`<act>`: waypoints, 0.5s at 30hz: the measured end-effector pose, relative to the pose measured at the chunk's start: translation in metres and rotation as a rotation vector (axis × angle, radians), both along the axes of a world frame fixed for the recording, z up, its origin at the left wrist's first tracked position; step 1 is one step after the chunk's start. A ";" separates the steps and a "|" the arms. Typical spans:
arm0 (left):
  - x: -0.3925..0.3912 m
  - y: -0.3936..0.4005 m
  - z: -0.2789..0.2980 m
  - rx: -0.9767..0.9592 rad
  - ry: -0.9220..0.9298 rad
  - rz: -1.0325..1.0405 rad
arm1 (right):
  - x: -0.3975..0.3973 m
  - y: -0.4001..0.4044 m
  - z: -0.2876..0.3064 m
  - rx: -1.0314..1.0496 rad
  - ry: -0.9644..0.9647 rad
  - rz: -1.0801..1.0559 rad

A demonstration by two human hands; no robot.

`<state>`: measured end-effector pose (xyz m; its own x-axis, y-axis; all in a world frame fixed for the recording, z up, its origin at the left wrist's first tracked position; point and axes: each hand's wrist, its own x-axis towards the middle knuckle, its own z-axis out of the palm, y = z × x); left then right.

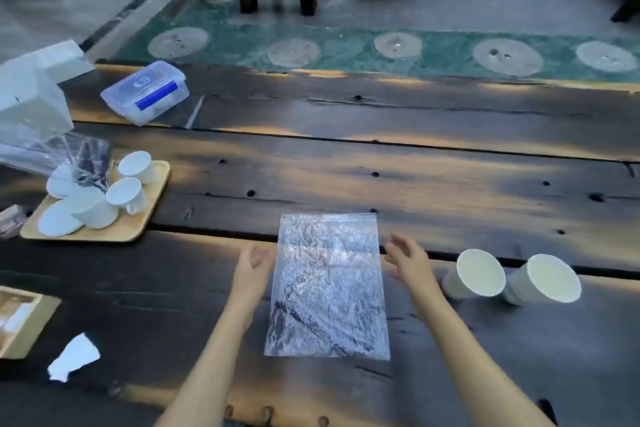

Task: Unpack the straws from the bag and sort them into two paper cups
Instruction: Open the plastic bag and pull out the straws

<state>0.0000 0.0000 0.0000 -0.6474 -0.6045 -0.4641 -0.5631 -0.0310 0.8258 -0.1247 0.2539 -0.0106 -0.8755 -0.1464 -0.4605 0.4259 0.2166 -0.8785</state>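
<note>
A clear, crinkled plastic zip bag (329, 284) lies flat on the dark wooden table (450, 191), its zip edge pointing away from me. Dark straws show faintly through its lower part. My left hand (251, 270) hovers open just left of the bag's upper half, and my right hand (408, 258) hovers open just right of it. Neither hand holds anything. Two empty white paper cups stand side by side to the right of the bag, one nearer it (476, 274) and one farther right (547, 279).
A wooden tray (145, 218) with several white teacups and saucers sits at the left, partly under crumpled plastic wrap. Behind it lie a clear lidded box (147, 92) and a white box. A torn white paper scrap (74, 357) and a tan box lie front left.
</note>
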 end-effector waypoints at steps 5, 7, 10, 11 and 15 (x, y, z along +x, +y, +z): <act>-0.026 -0.019 -0.026 0.103 -0.113 0.024 | -0.017 -0.010 -0.025 -0.141 -0.266 -0.198; -0.042 -0.026 -0.036 0.132 -0.146 0.027 | -0.030 -0.015 -0.037 -0.103 -0.305 -0.231; -0.063 -0.033 -0.050 0.165 -0.177 0.030 | -0.047 -0.019 -0.047 -0.039 -0.348 -0.234; -0.069 -0.035 -0.054 0.164 -0.191 0.034 | -0.054 -0.021 -0.052 -0.028 -0.347 -0.229; -0.095 -0.038 -0.067 0.126 -0.248 0.093 | -0.077 -0.030 -0.067 0.039 -0.336 -0.202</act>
